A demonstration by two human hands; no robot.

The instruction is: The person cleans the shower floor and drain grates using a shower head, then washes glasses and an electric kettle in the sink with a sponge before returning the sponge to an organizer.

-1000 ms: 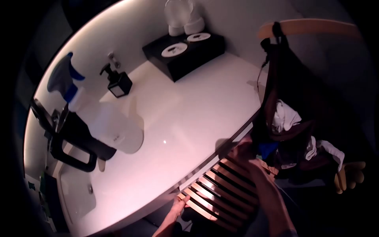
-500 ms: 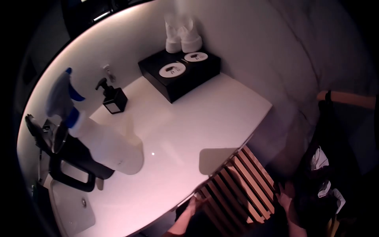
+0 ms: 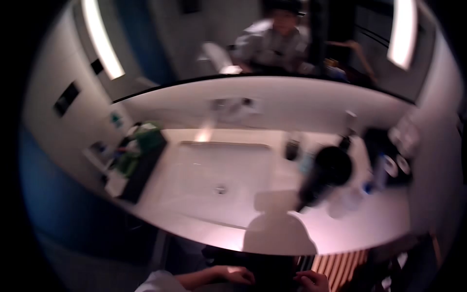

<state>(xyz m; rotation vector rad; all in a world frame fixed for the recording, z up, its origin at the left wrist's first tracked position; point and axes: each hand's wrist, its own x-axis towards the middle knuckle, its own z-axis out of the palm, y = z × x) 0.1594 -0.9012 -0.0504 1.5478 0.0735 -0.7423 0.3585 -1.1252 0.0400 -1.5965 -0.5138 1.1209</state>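
Observation:
My left hand [image 3: 236, 274] is in front of the counter's front edge, its fingers loosely curled and no object visible in it. Close to its right, my right hand [image 3: 313, 281] is also curled, with nothing visible in it. It is nearest to a wooden slatted seat [image 3: 343, 266]. Above both hands lies the white counter [image 3: 219, 238] with a recessed sink [image 3: 194, 194]. A dark shape between the hands is hard to make out. Motion blur softens the finger details.
On the counter's right are a black handled container [image 3: 321, 175], a blurred spray bottle [image 3: 345, 202], a dark pump dispenser [image 3: 345, 142] and a black box [image 3: 377, 146]. A dark tray [image 3: 146, 177] with green items sits left. A mirror [image 3: 194, 58] reflects a person.
The view has swung left and up to the sink and mirror. Both hands have come off the area around the slatted seat and are closer together, fingers curled.

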